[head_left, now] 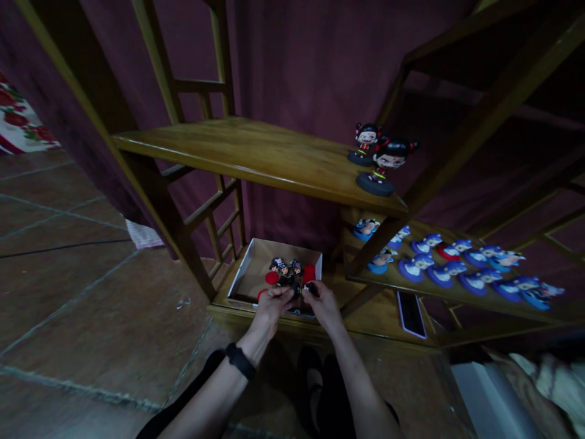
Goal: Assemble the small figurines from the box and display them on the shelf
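Observation:
Over the front of a shallow white-rimmed cardboard box, both my hands are closed with fingertips pinching small pieces. My left hand, with a black band on its wrist, grips a dark piece; its exact shape is hard to see. Close beside it, my right hand has a small black-haired figurine between thumb and fingers. Behind my hands in the box lie several small dark-haired figurines. A red round piece is at their left and another red piece at their right.
Two larger black-haired figurines stand on the wooden shelf above. On the right shelf are several blue-and-white figurines. A phone lies on the bottom board. Wooden posts frame the box, with a purple curtain behind.

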A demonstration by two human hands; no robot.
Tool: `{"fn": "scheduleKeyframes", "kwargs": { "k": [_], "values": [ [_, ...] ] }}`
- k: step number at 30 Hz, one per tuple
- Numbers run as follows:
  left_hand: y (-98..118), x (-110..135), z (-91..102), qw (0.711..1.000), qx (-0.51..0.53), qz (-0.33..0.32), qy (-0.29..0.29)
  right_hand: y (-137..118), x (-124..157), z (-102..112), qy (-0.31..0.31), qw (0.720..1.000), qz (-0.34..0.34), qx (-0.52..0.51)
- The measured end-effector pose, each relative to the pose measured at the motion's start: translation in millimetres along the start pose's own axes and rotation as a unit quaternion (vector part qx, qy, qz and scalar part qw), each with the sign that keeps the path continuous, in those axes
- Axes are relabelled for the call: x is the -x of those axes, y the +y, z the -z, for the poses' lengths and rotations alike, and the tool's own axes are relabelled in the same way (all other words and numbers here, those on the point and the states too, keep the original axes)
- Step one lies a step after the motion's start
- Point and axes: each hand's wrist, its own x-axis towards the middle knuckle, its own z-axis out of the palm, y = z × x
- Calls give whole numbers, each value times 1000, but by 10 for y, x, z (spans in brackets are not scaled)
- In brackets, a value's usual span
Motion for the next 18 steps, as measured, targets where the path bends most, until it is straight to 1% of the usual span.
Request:
{"fn": "scheduleKeyframes", "kwargs": {
  "k": [4,9,10,13,16,18],
  "values": [
    [24,11,-12,999,-21,-29,5,-44,18,-16,3,999,27,39],
    [18,21,27,998,-45,-43,-9,-109,47,-8,-11,996,52,74],
    [15,20,44,998,-49,-42,-7,-120,52,-9,-16,995,59,73],
    [22,7,93,997,-70,-10,24,-136,59,-38,-29,994,85,62],
    [65,-1,125,996,-87,6,24,-137,52,-101,-33,994,102,35],
    [95,10,136,996,-91,-2,25,-145,52,-142,-44,994,101,11]
  ]
}}
